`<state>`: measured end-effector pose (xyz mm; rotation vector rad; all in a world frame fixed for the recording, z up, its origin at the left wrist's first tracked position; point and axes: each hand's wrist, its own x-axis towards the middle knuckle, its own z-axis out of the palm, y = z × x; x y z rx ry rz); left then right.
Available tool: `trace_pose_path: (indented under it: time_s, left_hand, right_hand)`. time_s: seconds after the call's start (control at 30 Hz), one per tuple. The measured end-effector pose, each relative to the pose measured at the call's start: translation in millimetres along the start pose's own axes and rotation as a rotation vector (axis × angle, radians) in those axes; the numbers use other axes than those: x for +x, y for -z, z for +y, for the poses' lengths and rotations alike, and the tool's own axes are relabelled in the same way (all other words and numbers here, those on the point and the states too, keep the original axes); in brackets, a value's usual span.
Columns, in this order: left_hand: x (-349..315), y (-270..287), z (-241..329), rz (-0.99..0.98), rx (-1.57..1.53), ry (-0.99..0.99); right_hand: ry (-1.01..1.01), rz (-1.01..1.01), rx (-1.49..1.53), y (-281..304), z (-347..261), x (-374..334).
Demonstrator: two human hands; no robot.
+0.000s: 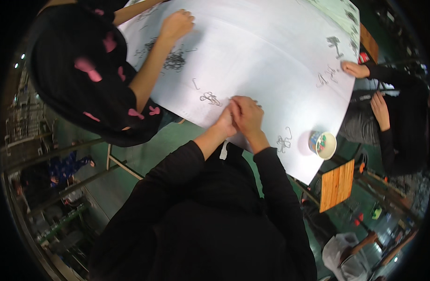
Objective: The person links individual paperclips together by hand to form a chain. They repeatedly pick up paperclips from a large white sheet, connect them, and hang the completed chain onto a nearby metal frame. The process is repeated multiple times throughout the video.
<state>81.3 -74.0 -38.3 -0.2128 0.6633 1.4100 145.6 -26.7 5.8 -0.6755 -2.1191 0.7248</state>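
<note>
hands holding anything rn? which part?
Cannot tell. Left hand and right hand are pressed together on the white table; anything between them is hidden.

Bright overhead light, white table glaring; dim, warped, blurred fisheye rim.

One package showing: round white paper cup sitting near the right front corner of the white table, coloured bits inside. No labels, signs or screens showing.
</note>
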Motion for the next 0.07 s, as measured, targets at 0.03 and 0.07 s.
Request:
trace_pose_path:
  time_s: [0.03, 0.07]
  left_hand:
    - [4.1, 13.8, -1.3, -0.137, -0.062, 0.021]
    - [6.8, 12.4, -8.5, -0.142, -0.064, 0.045]
  right_hand:
    - [0.010, -0.039, -0.062, -1.3, 0.2, -0.8]
    - [0.026, -0.087, -0.116, -3.1, 2.1, -1.5]
